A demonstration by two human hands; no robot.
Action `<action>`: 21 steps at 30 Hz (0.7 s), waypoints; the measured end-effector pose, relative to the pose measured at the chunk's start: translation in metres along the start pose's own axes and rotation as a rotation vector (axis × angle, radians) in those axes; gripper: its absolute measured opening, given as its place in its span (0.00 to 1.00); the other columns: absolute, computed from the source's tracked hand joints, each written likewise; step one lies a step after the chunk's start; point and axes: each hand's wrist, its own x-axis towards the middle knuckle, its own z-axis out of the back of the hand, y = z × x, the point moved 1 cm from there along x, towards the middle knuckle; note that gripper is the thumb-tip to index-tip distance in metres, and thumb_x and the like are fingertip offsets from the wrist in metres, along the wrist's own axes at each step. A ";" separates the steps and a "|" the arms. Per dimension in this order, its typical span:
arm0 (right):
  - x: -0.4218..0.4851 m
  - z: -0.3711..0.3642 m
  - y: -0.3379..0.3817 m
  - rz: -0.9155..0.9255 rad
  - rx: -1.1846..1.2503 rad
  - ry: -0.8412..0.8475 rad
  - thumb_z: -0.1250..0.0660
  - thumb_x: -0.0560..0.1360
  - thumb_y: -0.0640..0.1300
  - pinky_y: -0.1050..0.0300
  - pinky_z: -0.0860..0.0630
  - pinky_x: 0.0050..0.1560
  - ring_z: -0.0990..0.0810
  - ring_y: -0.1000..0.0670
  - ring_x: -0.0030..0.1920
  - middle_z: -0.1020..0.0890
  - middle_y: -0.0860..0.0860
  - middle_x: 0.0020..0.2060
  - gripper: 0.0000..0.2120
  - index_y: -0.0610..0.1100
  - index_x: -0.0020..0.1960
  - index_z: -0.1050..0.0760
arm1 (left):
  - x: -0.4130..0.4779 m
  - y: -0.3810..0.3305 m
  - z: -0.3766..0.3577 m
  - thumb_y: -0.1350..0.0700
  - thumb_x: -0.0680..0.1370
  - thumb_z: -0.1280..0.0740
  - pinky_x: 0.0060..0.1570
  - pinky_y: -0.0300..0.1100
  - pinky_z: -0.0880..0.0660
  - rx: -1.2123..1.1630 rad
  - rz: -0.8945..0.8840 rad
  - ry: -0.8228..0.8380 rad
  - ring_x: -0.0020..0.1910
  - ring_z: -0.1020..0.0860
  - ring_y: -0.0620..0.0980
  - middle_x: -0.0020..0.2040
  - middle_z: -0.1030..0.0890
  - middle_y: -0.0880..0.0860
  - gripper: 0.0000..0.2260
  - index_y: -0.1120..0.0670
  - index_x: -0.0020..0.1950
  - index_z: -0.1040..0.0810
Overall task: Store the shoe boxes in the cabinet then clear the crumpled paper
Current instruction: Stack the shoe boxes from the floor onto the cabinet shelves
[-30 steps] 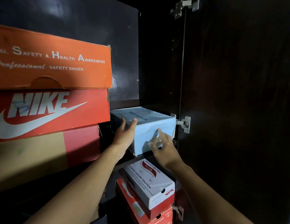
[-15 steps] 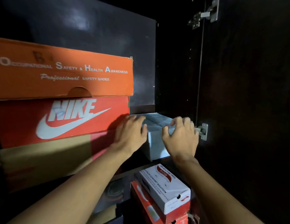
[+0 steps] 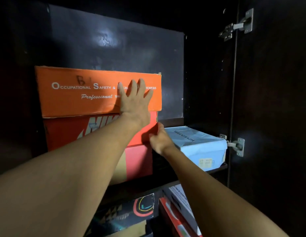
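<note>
Left grip (image 3: 135, 103), released and flat, presses the orange safety-shoe box (image 3: 72, 103). The right grip (image 3: 160, 141) is at the Nike box (image 3: 63, 134) edge, and I cannot tell its state. Uneven pushing could tip the orange safety-shoe box off.

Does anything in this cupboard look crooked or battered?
Yes. The left stack is uneven: the orange box juts right past the red Nike box, which overhangs the pink-and-tan box below. The pale blue box sits skewed, its lid creased.

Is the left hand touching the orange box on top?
Touching. Head view: the left hand, fingers spread, lies flat against the front of the orange safety-shoe box.
</note>
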 end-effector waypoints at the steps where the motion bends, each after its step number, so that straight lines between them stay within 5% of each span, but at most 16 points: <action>1: -0.001 -0.003 0.000 0.003 0.019 -0.003 0.39 0.72 0.43 0.52 0.31 0.68 0.24 0.45 0.63 0.22 0.46 0.63 0.26 0.47 0.69 0.35 | -0.003 0.003 -0.001 0.46 0.79 0.40 0.72 0.70 0.53 -0.004 0.004 -0.006 0.79 0.54 0.60 0.80 0.56 0.58 0.33 0.46 0.80 0.51; 8: -0.010 0.005 -0.002 0.102 0.022 0.029 0.40 0.72 0.40 0.55 0.31 0.67 0.23 0.50 0.63 0.21 0.53 0.60 0.25 0.49 0.69 0.31 | -0.020 0.019 -0.008 0.46 0.79 0.40 0.72 0.69 0.50 -0.009 -0.005 0.011 0.79 0.57 0.60 0.80 0.58 0.57 0.33 0.45 0.80 0.53; 11: -0.026 0.019 -0.011 0.101 -0.016 0.016 0.40 0.76 0.43 0.49 0.31 0.70 0.25 0.49 0.66 0.23 0.52 0.65 0.26 0.51 0.74 0.34 | -0.025 0.014 -0.002 0.45 0.77 0.39 0.72 0.67 0.47 -0.069 0.023 0.055 0.78 0.53 0.61 0.80 0.54 0.58 0.33 0.47 0.79 0.48; 16: -0.099 0.063 -0.038 0.078 -0.126 -0.121 0.38 0.78 0.52 0.46 0.30 0.69 0.25 0.50 0.65 0.26 0.49 0.70 0.26 0.50 0.75 0.35 | -0.068 -0.024 0.008 0.47 0.74 0.35 0.65 0.57 0.33 -0.412 0.011 -0.027 0.66 0.33 0.61 0.66 0.30 0.59 0.25 0.51 0.70 0.29; 21: -0.209 0.110 -0.091 0.009 -0.192 -0.247 0.39 0.79 0.54 0.48 0.28 0.68 0.25 0.53 0.66 0.26 0.53 0.69 0.23 0.53 0.73 0.33 | -0.140 -0.102 0.018 0.48 0.76 0.35 0.58 0.49 0.26 -0.861 -0.114 0.145 0.63 0.25 0.57 0.63 0.24 0.54 0.22 0.50 0.70 0.27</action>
